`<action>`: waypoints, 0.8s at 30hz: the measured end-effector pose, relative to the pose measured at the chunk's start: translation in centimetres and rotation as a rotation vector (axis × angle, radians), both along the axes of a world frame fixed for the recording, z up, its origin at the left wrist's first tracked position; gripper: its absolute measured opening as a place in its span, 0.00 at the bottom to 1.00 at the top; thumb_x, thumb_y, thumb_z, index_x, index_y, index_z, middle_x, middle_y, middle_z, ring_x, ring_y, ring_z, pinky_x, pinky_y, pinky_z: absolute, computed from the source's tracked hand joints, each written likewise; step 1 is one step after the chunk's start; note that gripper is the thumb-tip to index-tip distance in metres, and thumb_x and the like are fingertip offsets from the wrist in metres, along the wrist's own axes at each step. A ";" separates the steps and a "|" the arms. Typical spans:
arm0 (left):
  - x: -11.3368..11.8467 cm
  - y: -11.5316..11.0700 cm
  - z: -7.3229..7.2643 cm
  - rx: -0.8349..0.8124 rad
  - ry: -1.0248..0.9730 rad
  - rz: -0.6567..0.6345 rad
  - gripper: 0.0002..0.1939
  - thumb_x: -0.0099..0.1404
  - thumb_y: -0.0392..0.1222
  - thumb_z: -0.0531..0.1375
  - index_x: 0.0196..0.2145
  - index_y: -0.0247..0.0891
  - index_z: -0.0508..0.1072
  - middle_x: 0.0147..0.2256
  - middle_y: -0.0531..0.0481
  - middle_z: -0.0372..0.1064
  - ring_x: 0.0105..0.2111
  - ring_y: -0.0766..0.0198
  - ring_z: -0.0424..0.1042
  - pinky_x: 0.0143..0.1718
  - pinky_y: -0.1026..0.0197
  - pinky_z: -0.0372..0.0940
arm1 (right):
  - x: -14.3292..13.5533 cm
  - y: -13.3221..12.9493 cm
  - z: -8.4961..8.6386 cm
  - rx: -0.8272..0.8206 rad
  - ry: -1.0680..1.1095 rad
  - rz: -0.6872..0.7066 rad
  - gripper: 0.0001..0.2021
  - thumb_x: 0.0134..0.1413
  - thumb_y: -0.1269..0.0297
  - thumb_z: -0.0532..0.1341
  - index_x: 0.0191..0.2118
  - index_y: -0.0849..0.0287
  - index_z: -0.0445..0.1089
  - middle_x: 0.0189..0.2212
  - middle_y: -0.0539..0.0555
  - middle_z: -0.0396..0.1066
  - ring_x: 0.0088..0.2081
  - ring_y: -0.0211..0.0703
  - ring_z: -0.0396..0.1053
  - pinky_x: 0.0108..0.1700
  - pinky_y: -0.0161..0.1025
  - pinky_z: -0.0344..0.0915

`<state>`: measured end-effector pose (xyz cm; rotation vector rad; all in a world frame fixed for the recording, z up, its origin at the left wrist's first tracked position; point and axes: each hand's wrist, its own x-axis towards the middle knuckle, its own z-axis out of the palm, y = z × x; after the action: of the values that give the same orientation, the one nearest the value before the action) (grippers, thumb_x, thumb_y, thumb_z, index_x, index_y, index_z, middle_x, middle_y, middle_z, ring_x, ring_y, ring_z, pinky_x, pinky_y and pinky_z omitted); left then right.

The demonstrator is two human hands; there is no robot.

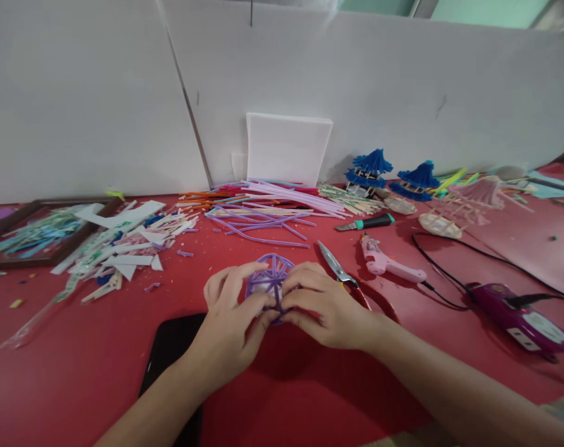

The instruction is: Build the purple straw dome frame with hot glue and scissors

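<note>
A small round frame of purple pipe cleaners, its spokes meeting at the centre, is held just above the red table. My left hand grips its left and lower side, thumb and fingers pinched near the bottom rim. From the other side my right hand closes on the right and lower part, its fingertips close to those of the left. Something pale shows through the spokes. The fingers hide the frame's lower edge. Loose purple pipe cleaners lie beyond the hands. Scissors rest close to my right hand.
A pink glue gun has a cord near a purple power strip. A utility knife and blue-roofed models lie behind. Scraps and a brown frame are left; a black phone-like slab sits under my left arm.
</note>
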<state>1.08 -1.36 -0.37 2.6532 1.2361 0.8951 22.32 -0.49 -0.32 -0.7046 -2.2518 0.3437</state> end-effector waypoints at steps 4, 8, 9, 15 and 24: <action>0.2 -0.1 0.0 -0.023 -0.040 -0.012 0.08 0.65 0.37 0.55 0.33 0.44 0.74 0.55 0.45 0.57 0.53 0.47 0.56 0.50 0.43 0.53 | -0.6 -0.3 -0.1 -0.022 0.028 -0.015 0.06 0.58 0.72 0.59 0.33 0.56 0.71 0.35 0.52 0.71 0.43 0.44 0.64 0.49 0.45 0.62; 0.1 0.1 0.0 -0.046 -0.026 -0.027 0.09 0.65 0.35 0.55 0.32 0.44 0.75 0.55 0.45 0.57 0.54 0.47 0.55 0.50 0.41 0.52 | -0.7 -0.4 0.1 -0.051 -0.003 -0.054 0.08 0.56 0.75 0.59 0.31 0.56 0.73 0.34 0.52 0.71 0.44 0.45 0.62 0.50 0.45 0.62; 0.0 0.1 0.0 -0.048 -0.019 -0.019 0.09 0.65 0.36 0.55 0.32 0.44 0.75 0.55 0.45 0.57 0.54 0.47 0.55 0.50 0.41 0.52 | -0.6 -0.4 0.2 -0.046 -0.014 -0.068 0.08 0.56 0.74 0.60 0.31 0.55 0.74 0.34 0.52 0.70 0.44 0.45 0.62 0.49 0.46 0.62; -0.4 0.5 -0.1 -0.046 -0.029 0.016 0.09 0.66 0.39 0.55 0.34 0.44 0.75 0.57 0.44 0.56 0.54 0.47 0.55 0.51 0.40 0.53 | 1.4 1.0 0.3 0.089 -0.098 -0.090 0.05 0.56 0.62 0.64 0.38 0.52 0.77 0.48 0.56 0.66 0.53 0.51 0.57 0.57 0.54 0.57; -0.4 0.3 -0.1 -0.061 -0.075 0.006 0.07 0.65 0.45 0.58 0.41 0.47 0.74 0.58 0.45 0.55 0.56 0.46 0.55 0.54 0.39 0.53 | -0.1 -0.1 0.3 0.051 -0.070 -0.043 0.04 0.60 0.70 0.58 0.37 0.57 0.70 0.41 0.55 0.68 0.49 0.48 0.60 0.53 0.48 0.63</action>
<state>0.68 -1.07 -0.45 2.5461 1.2349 0.9329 22.22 -0.63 -0.05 -0.7476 -2.2996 0.2439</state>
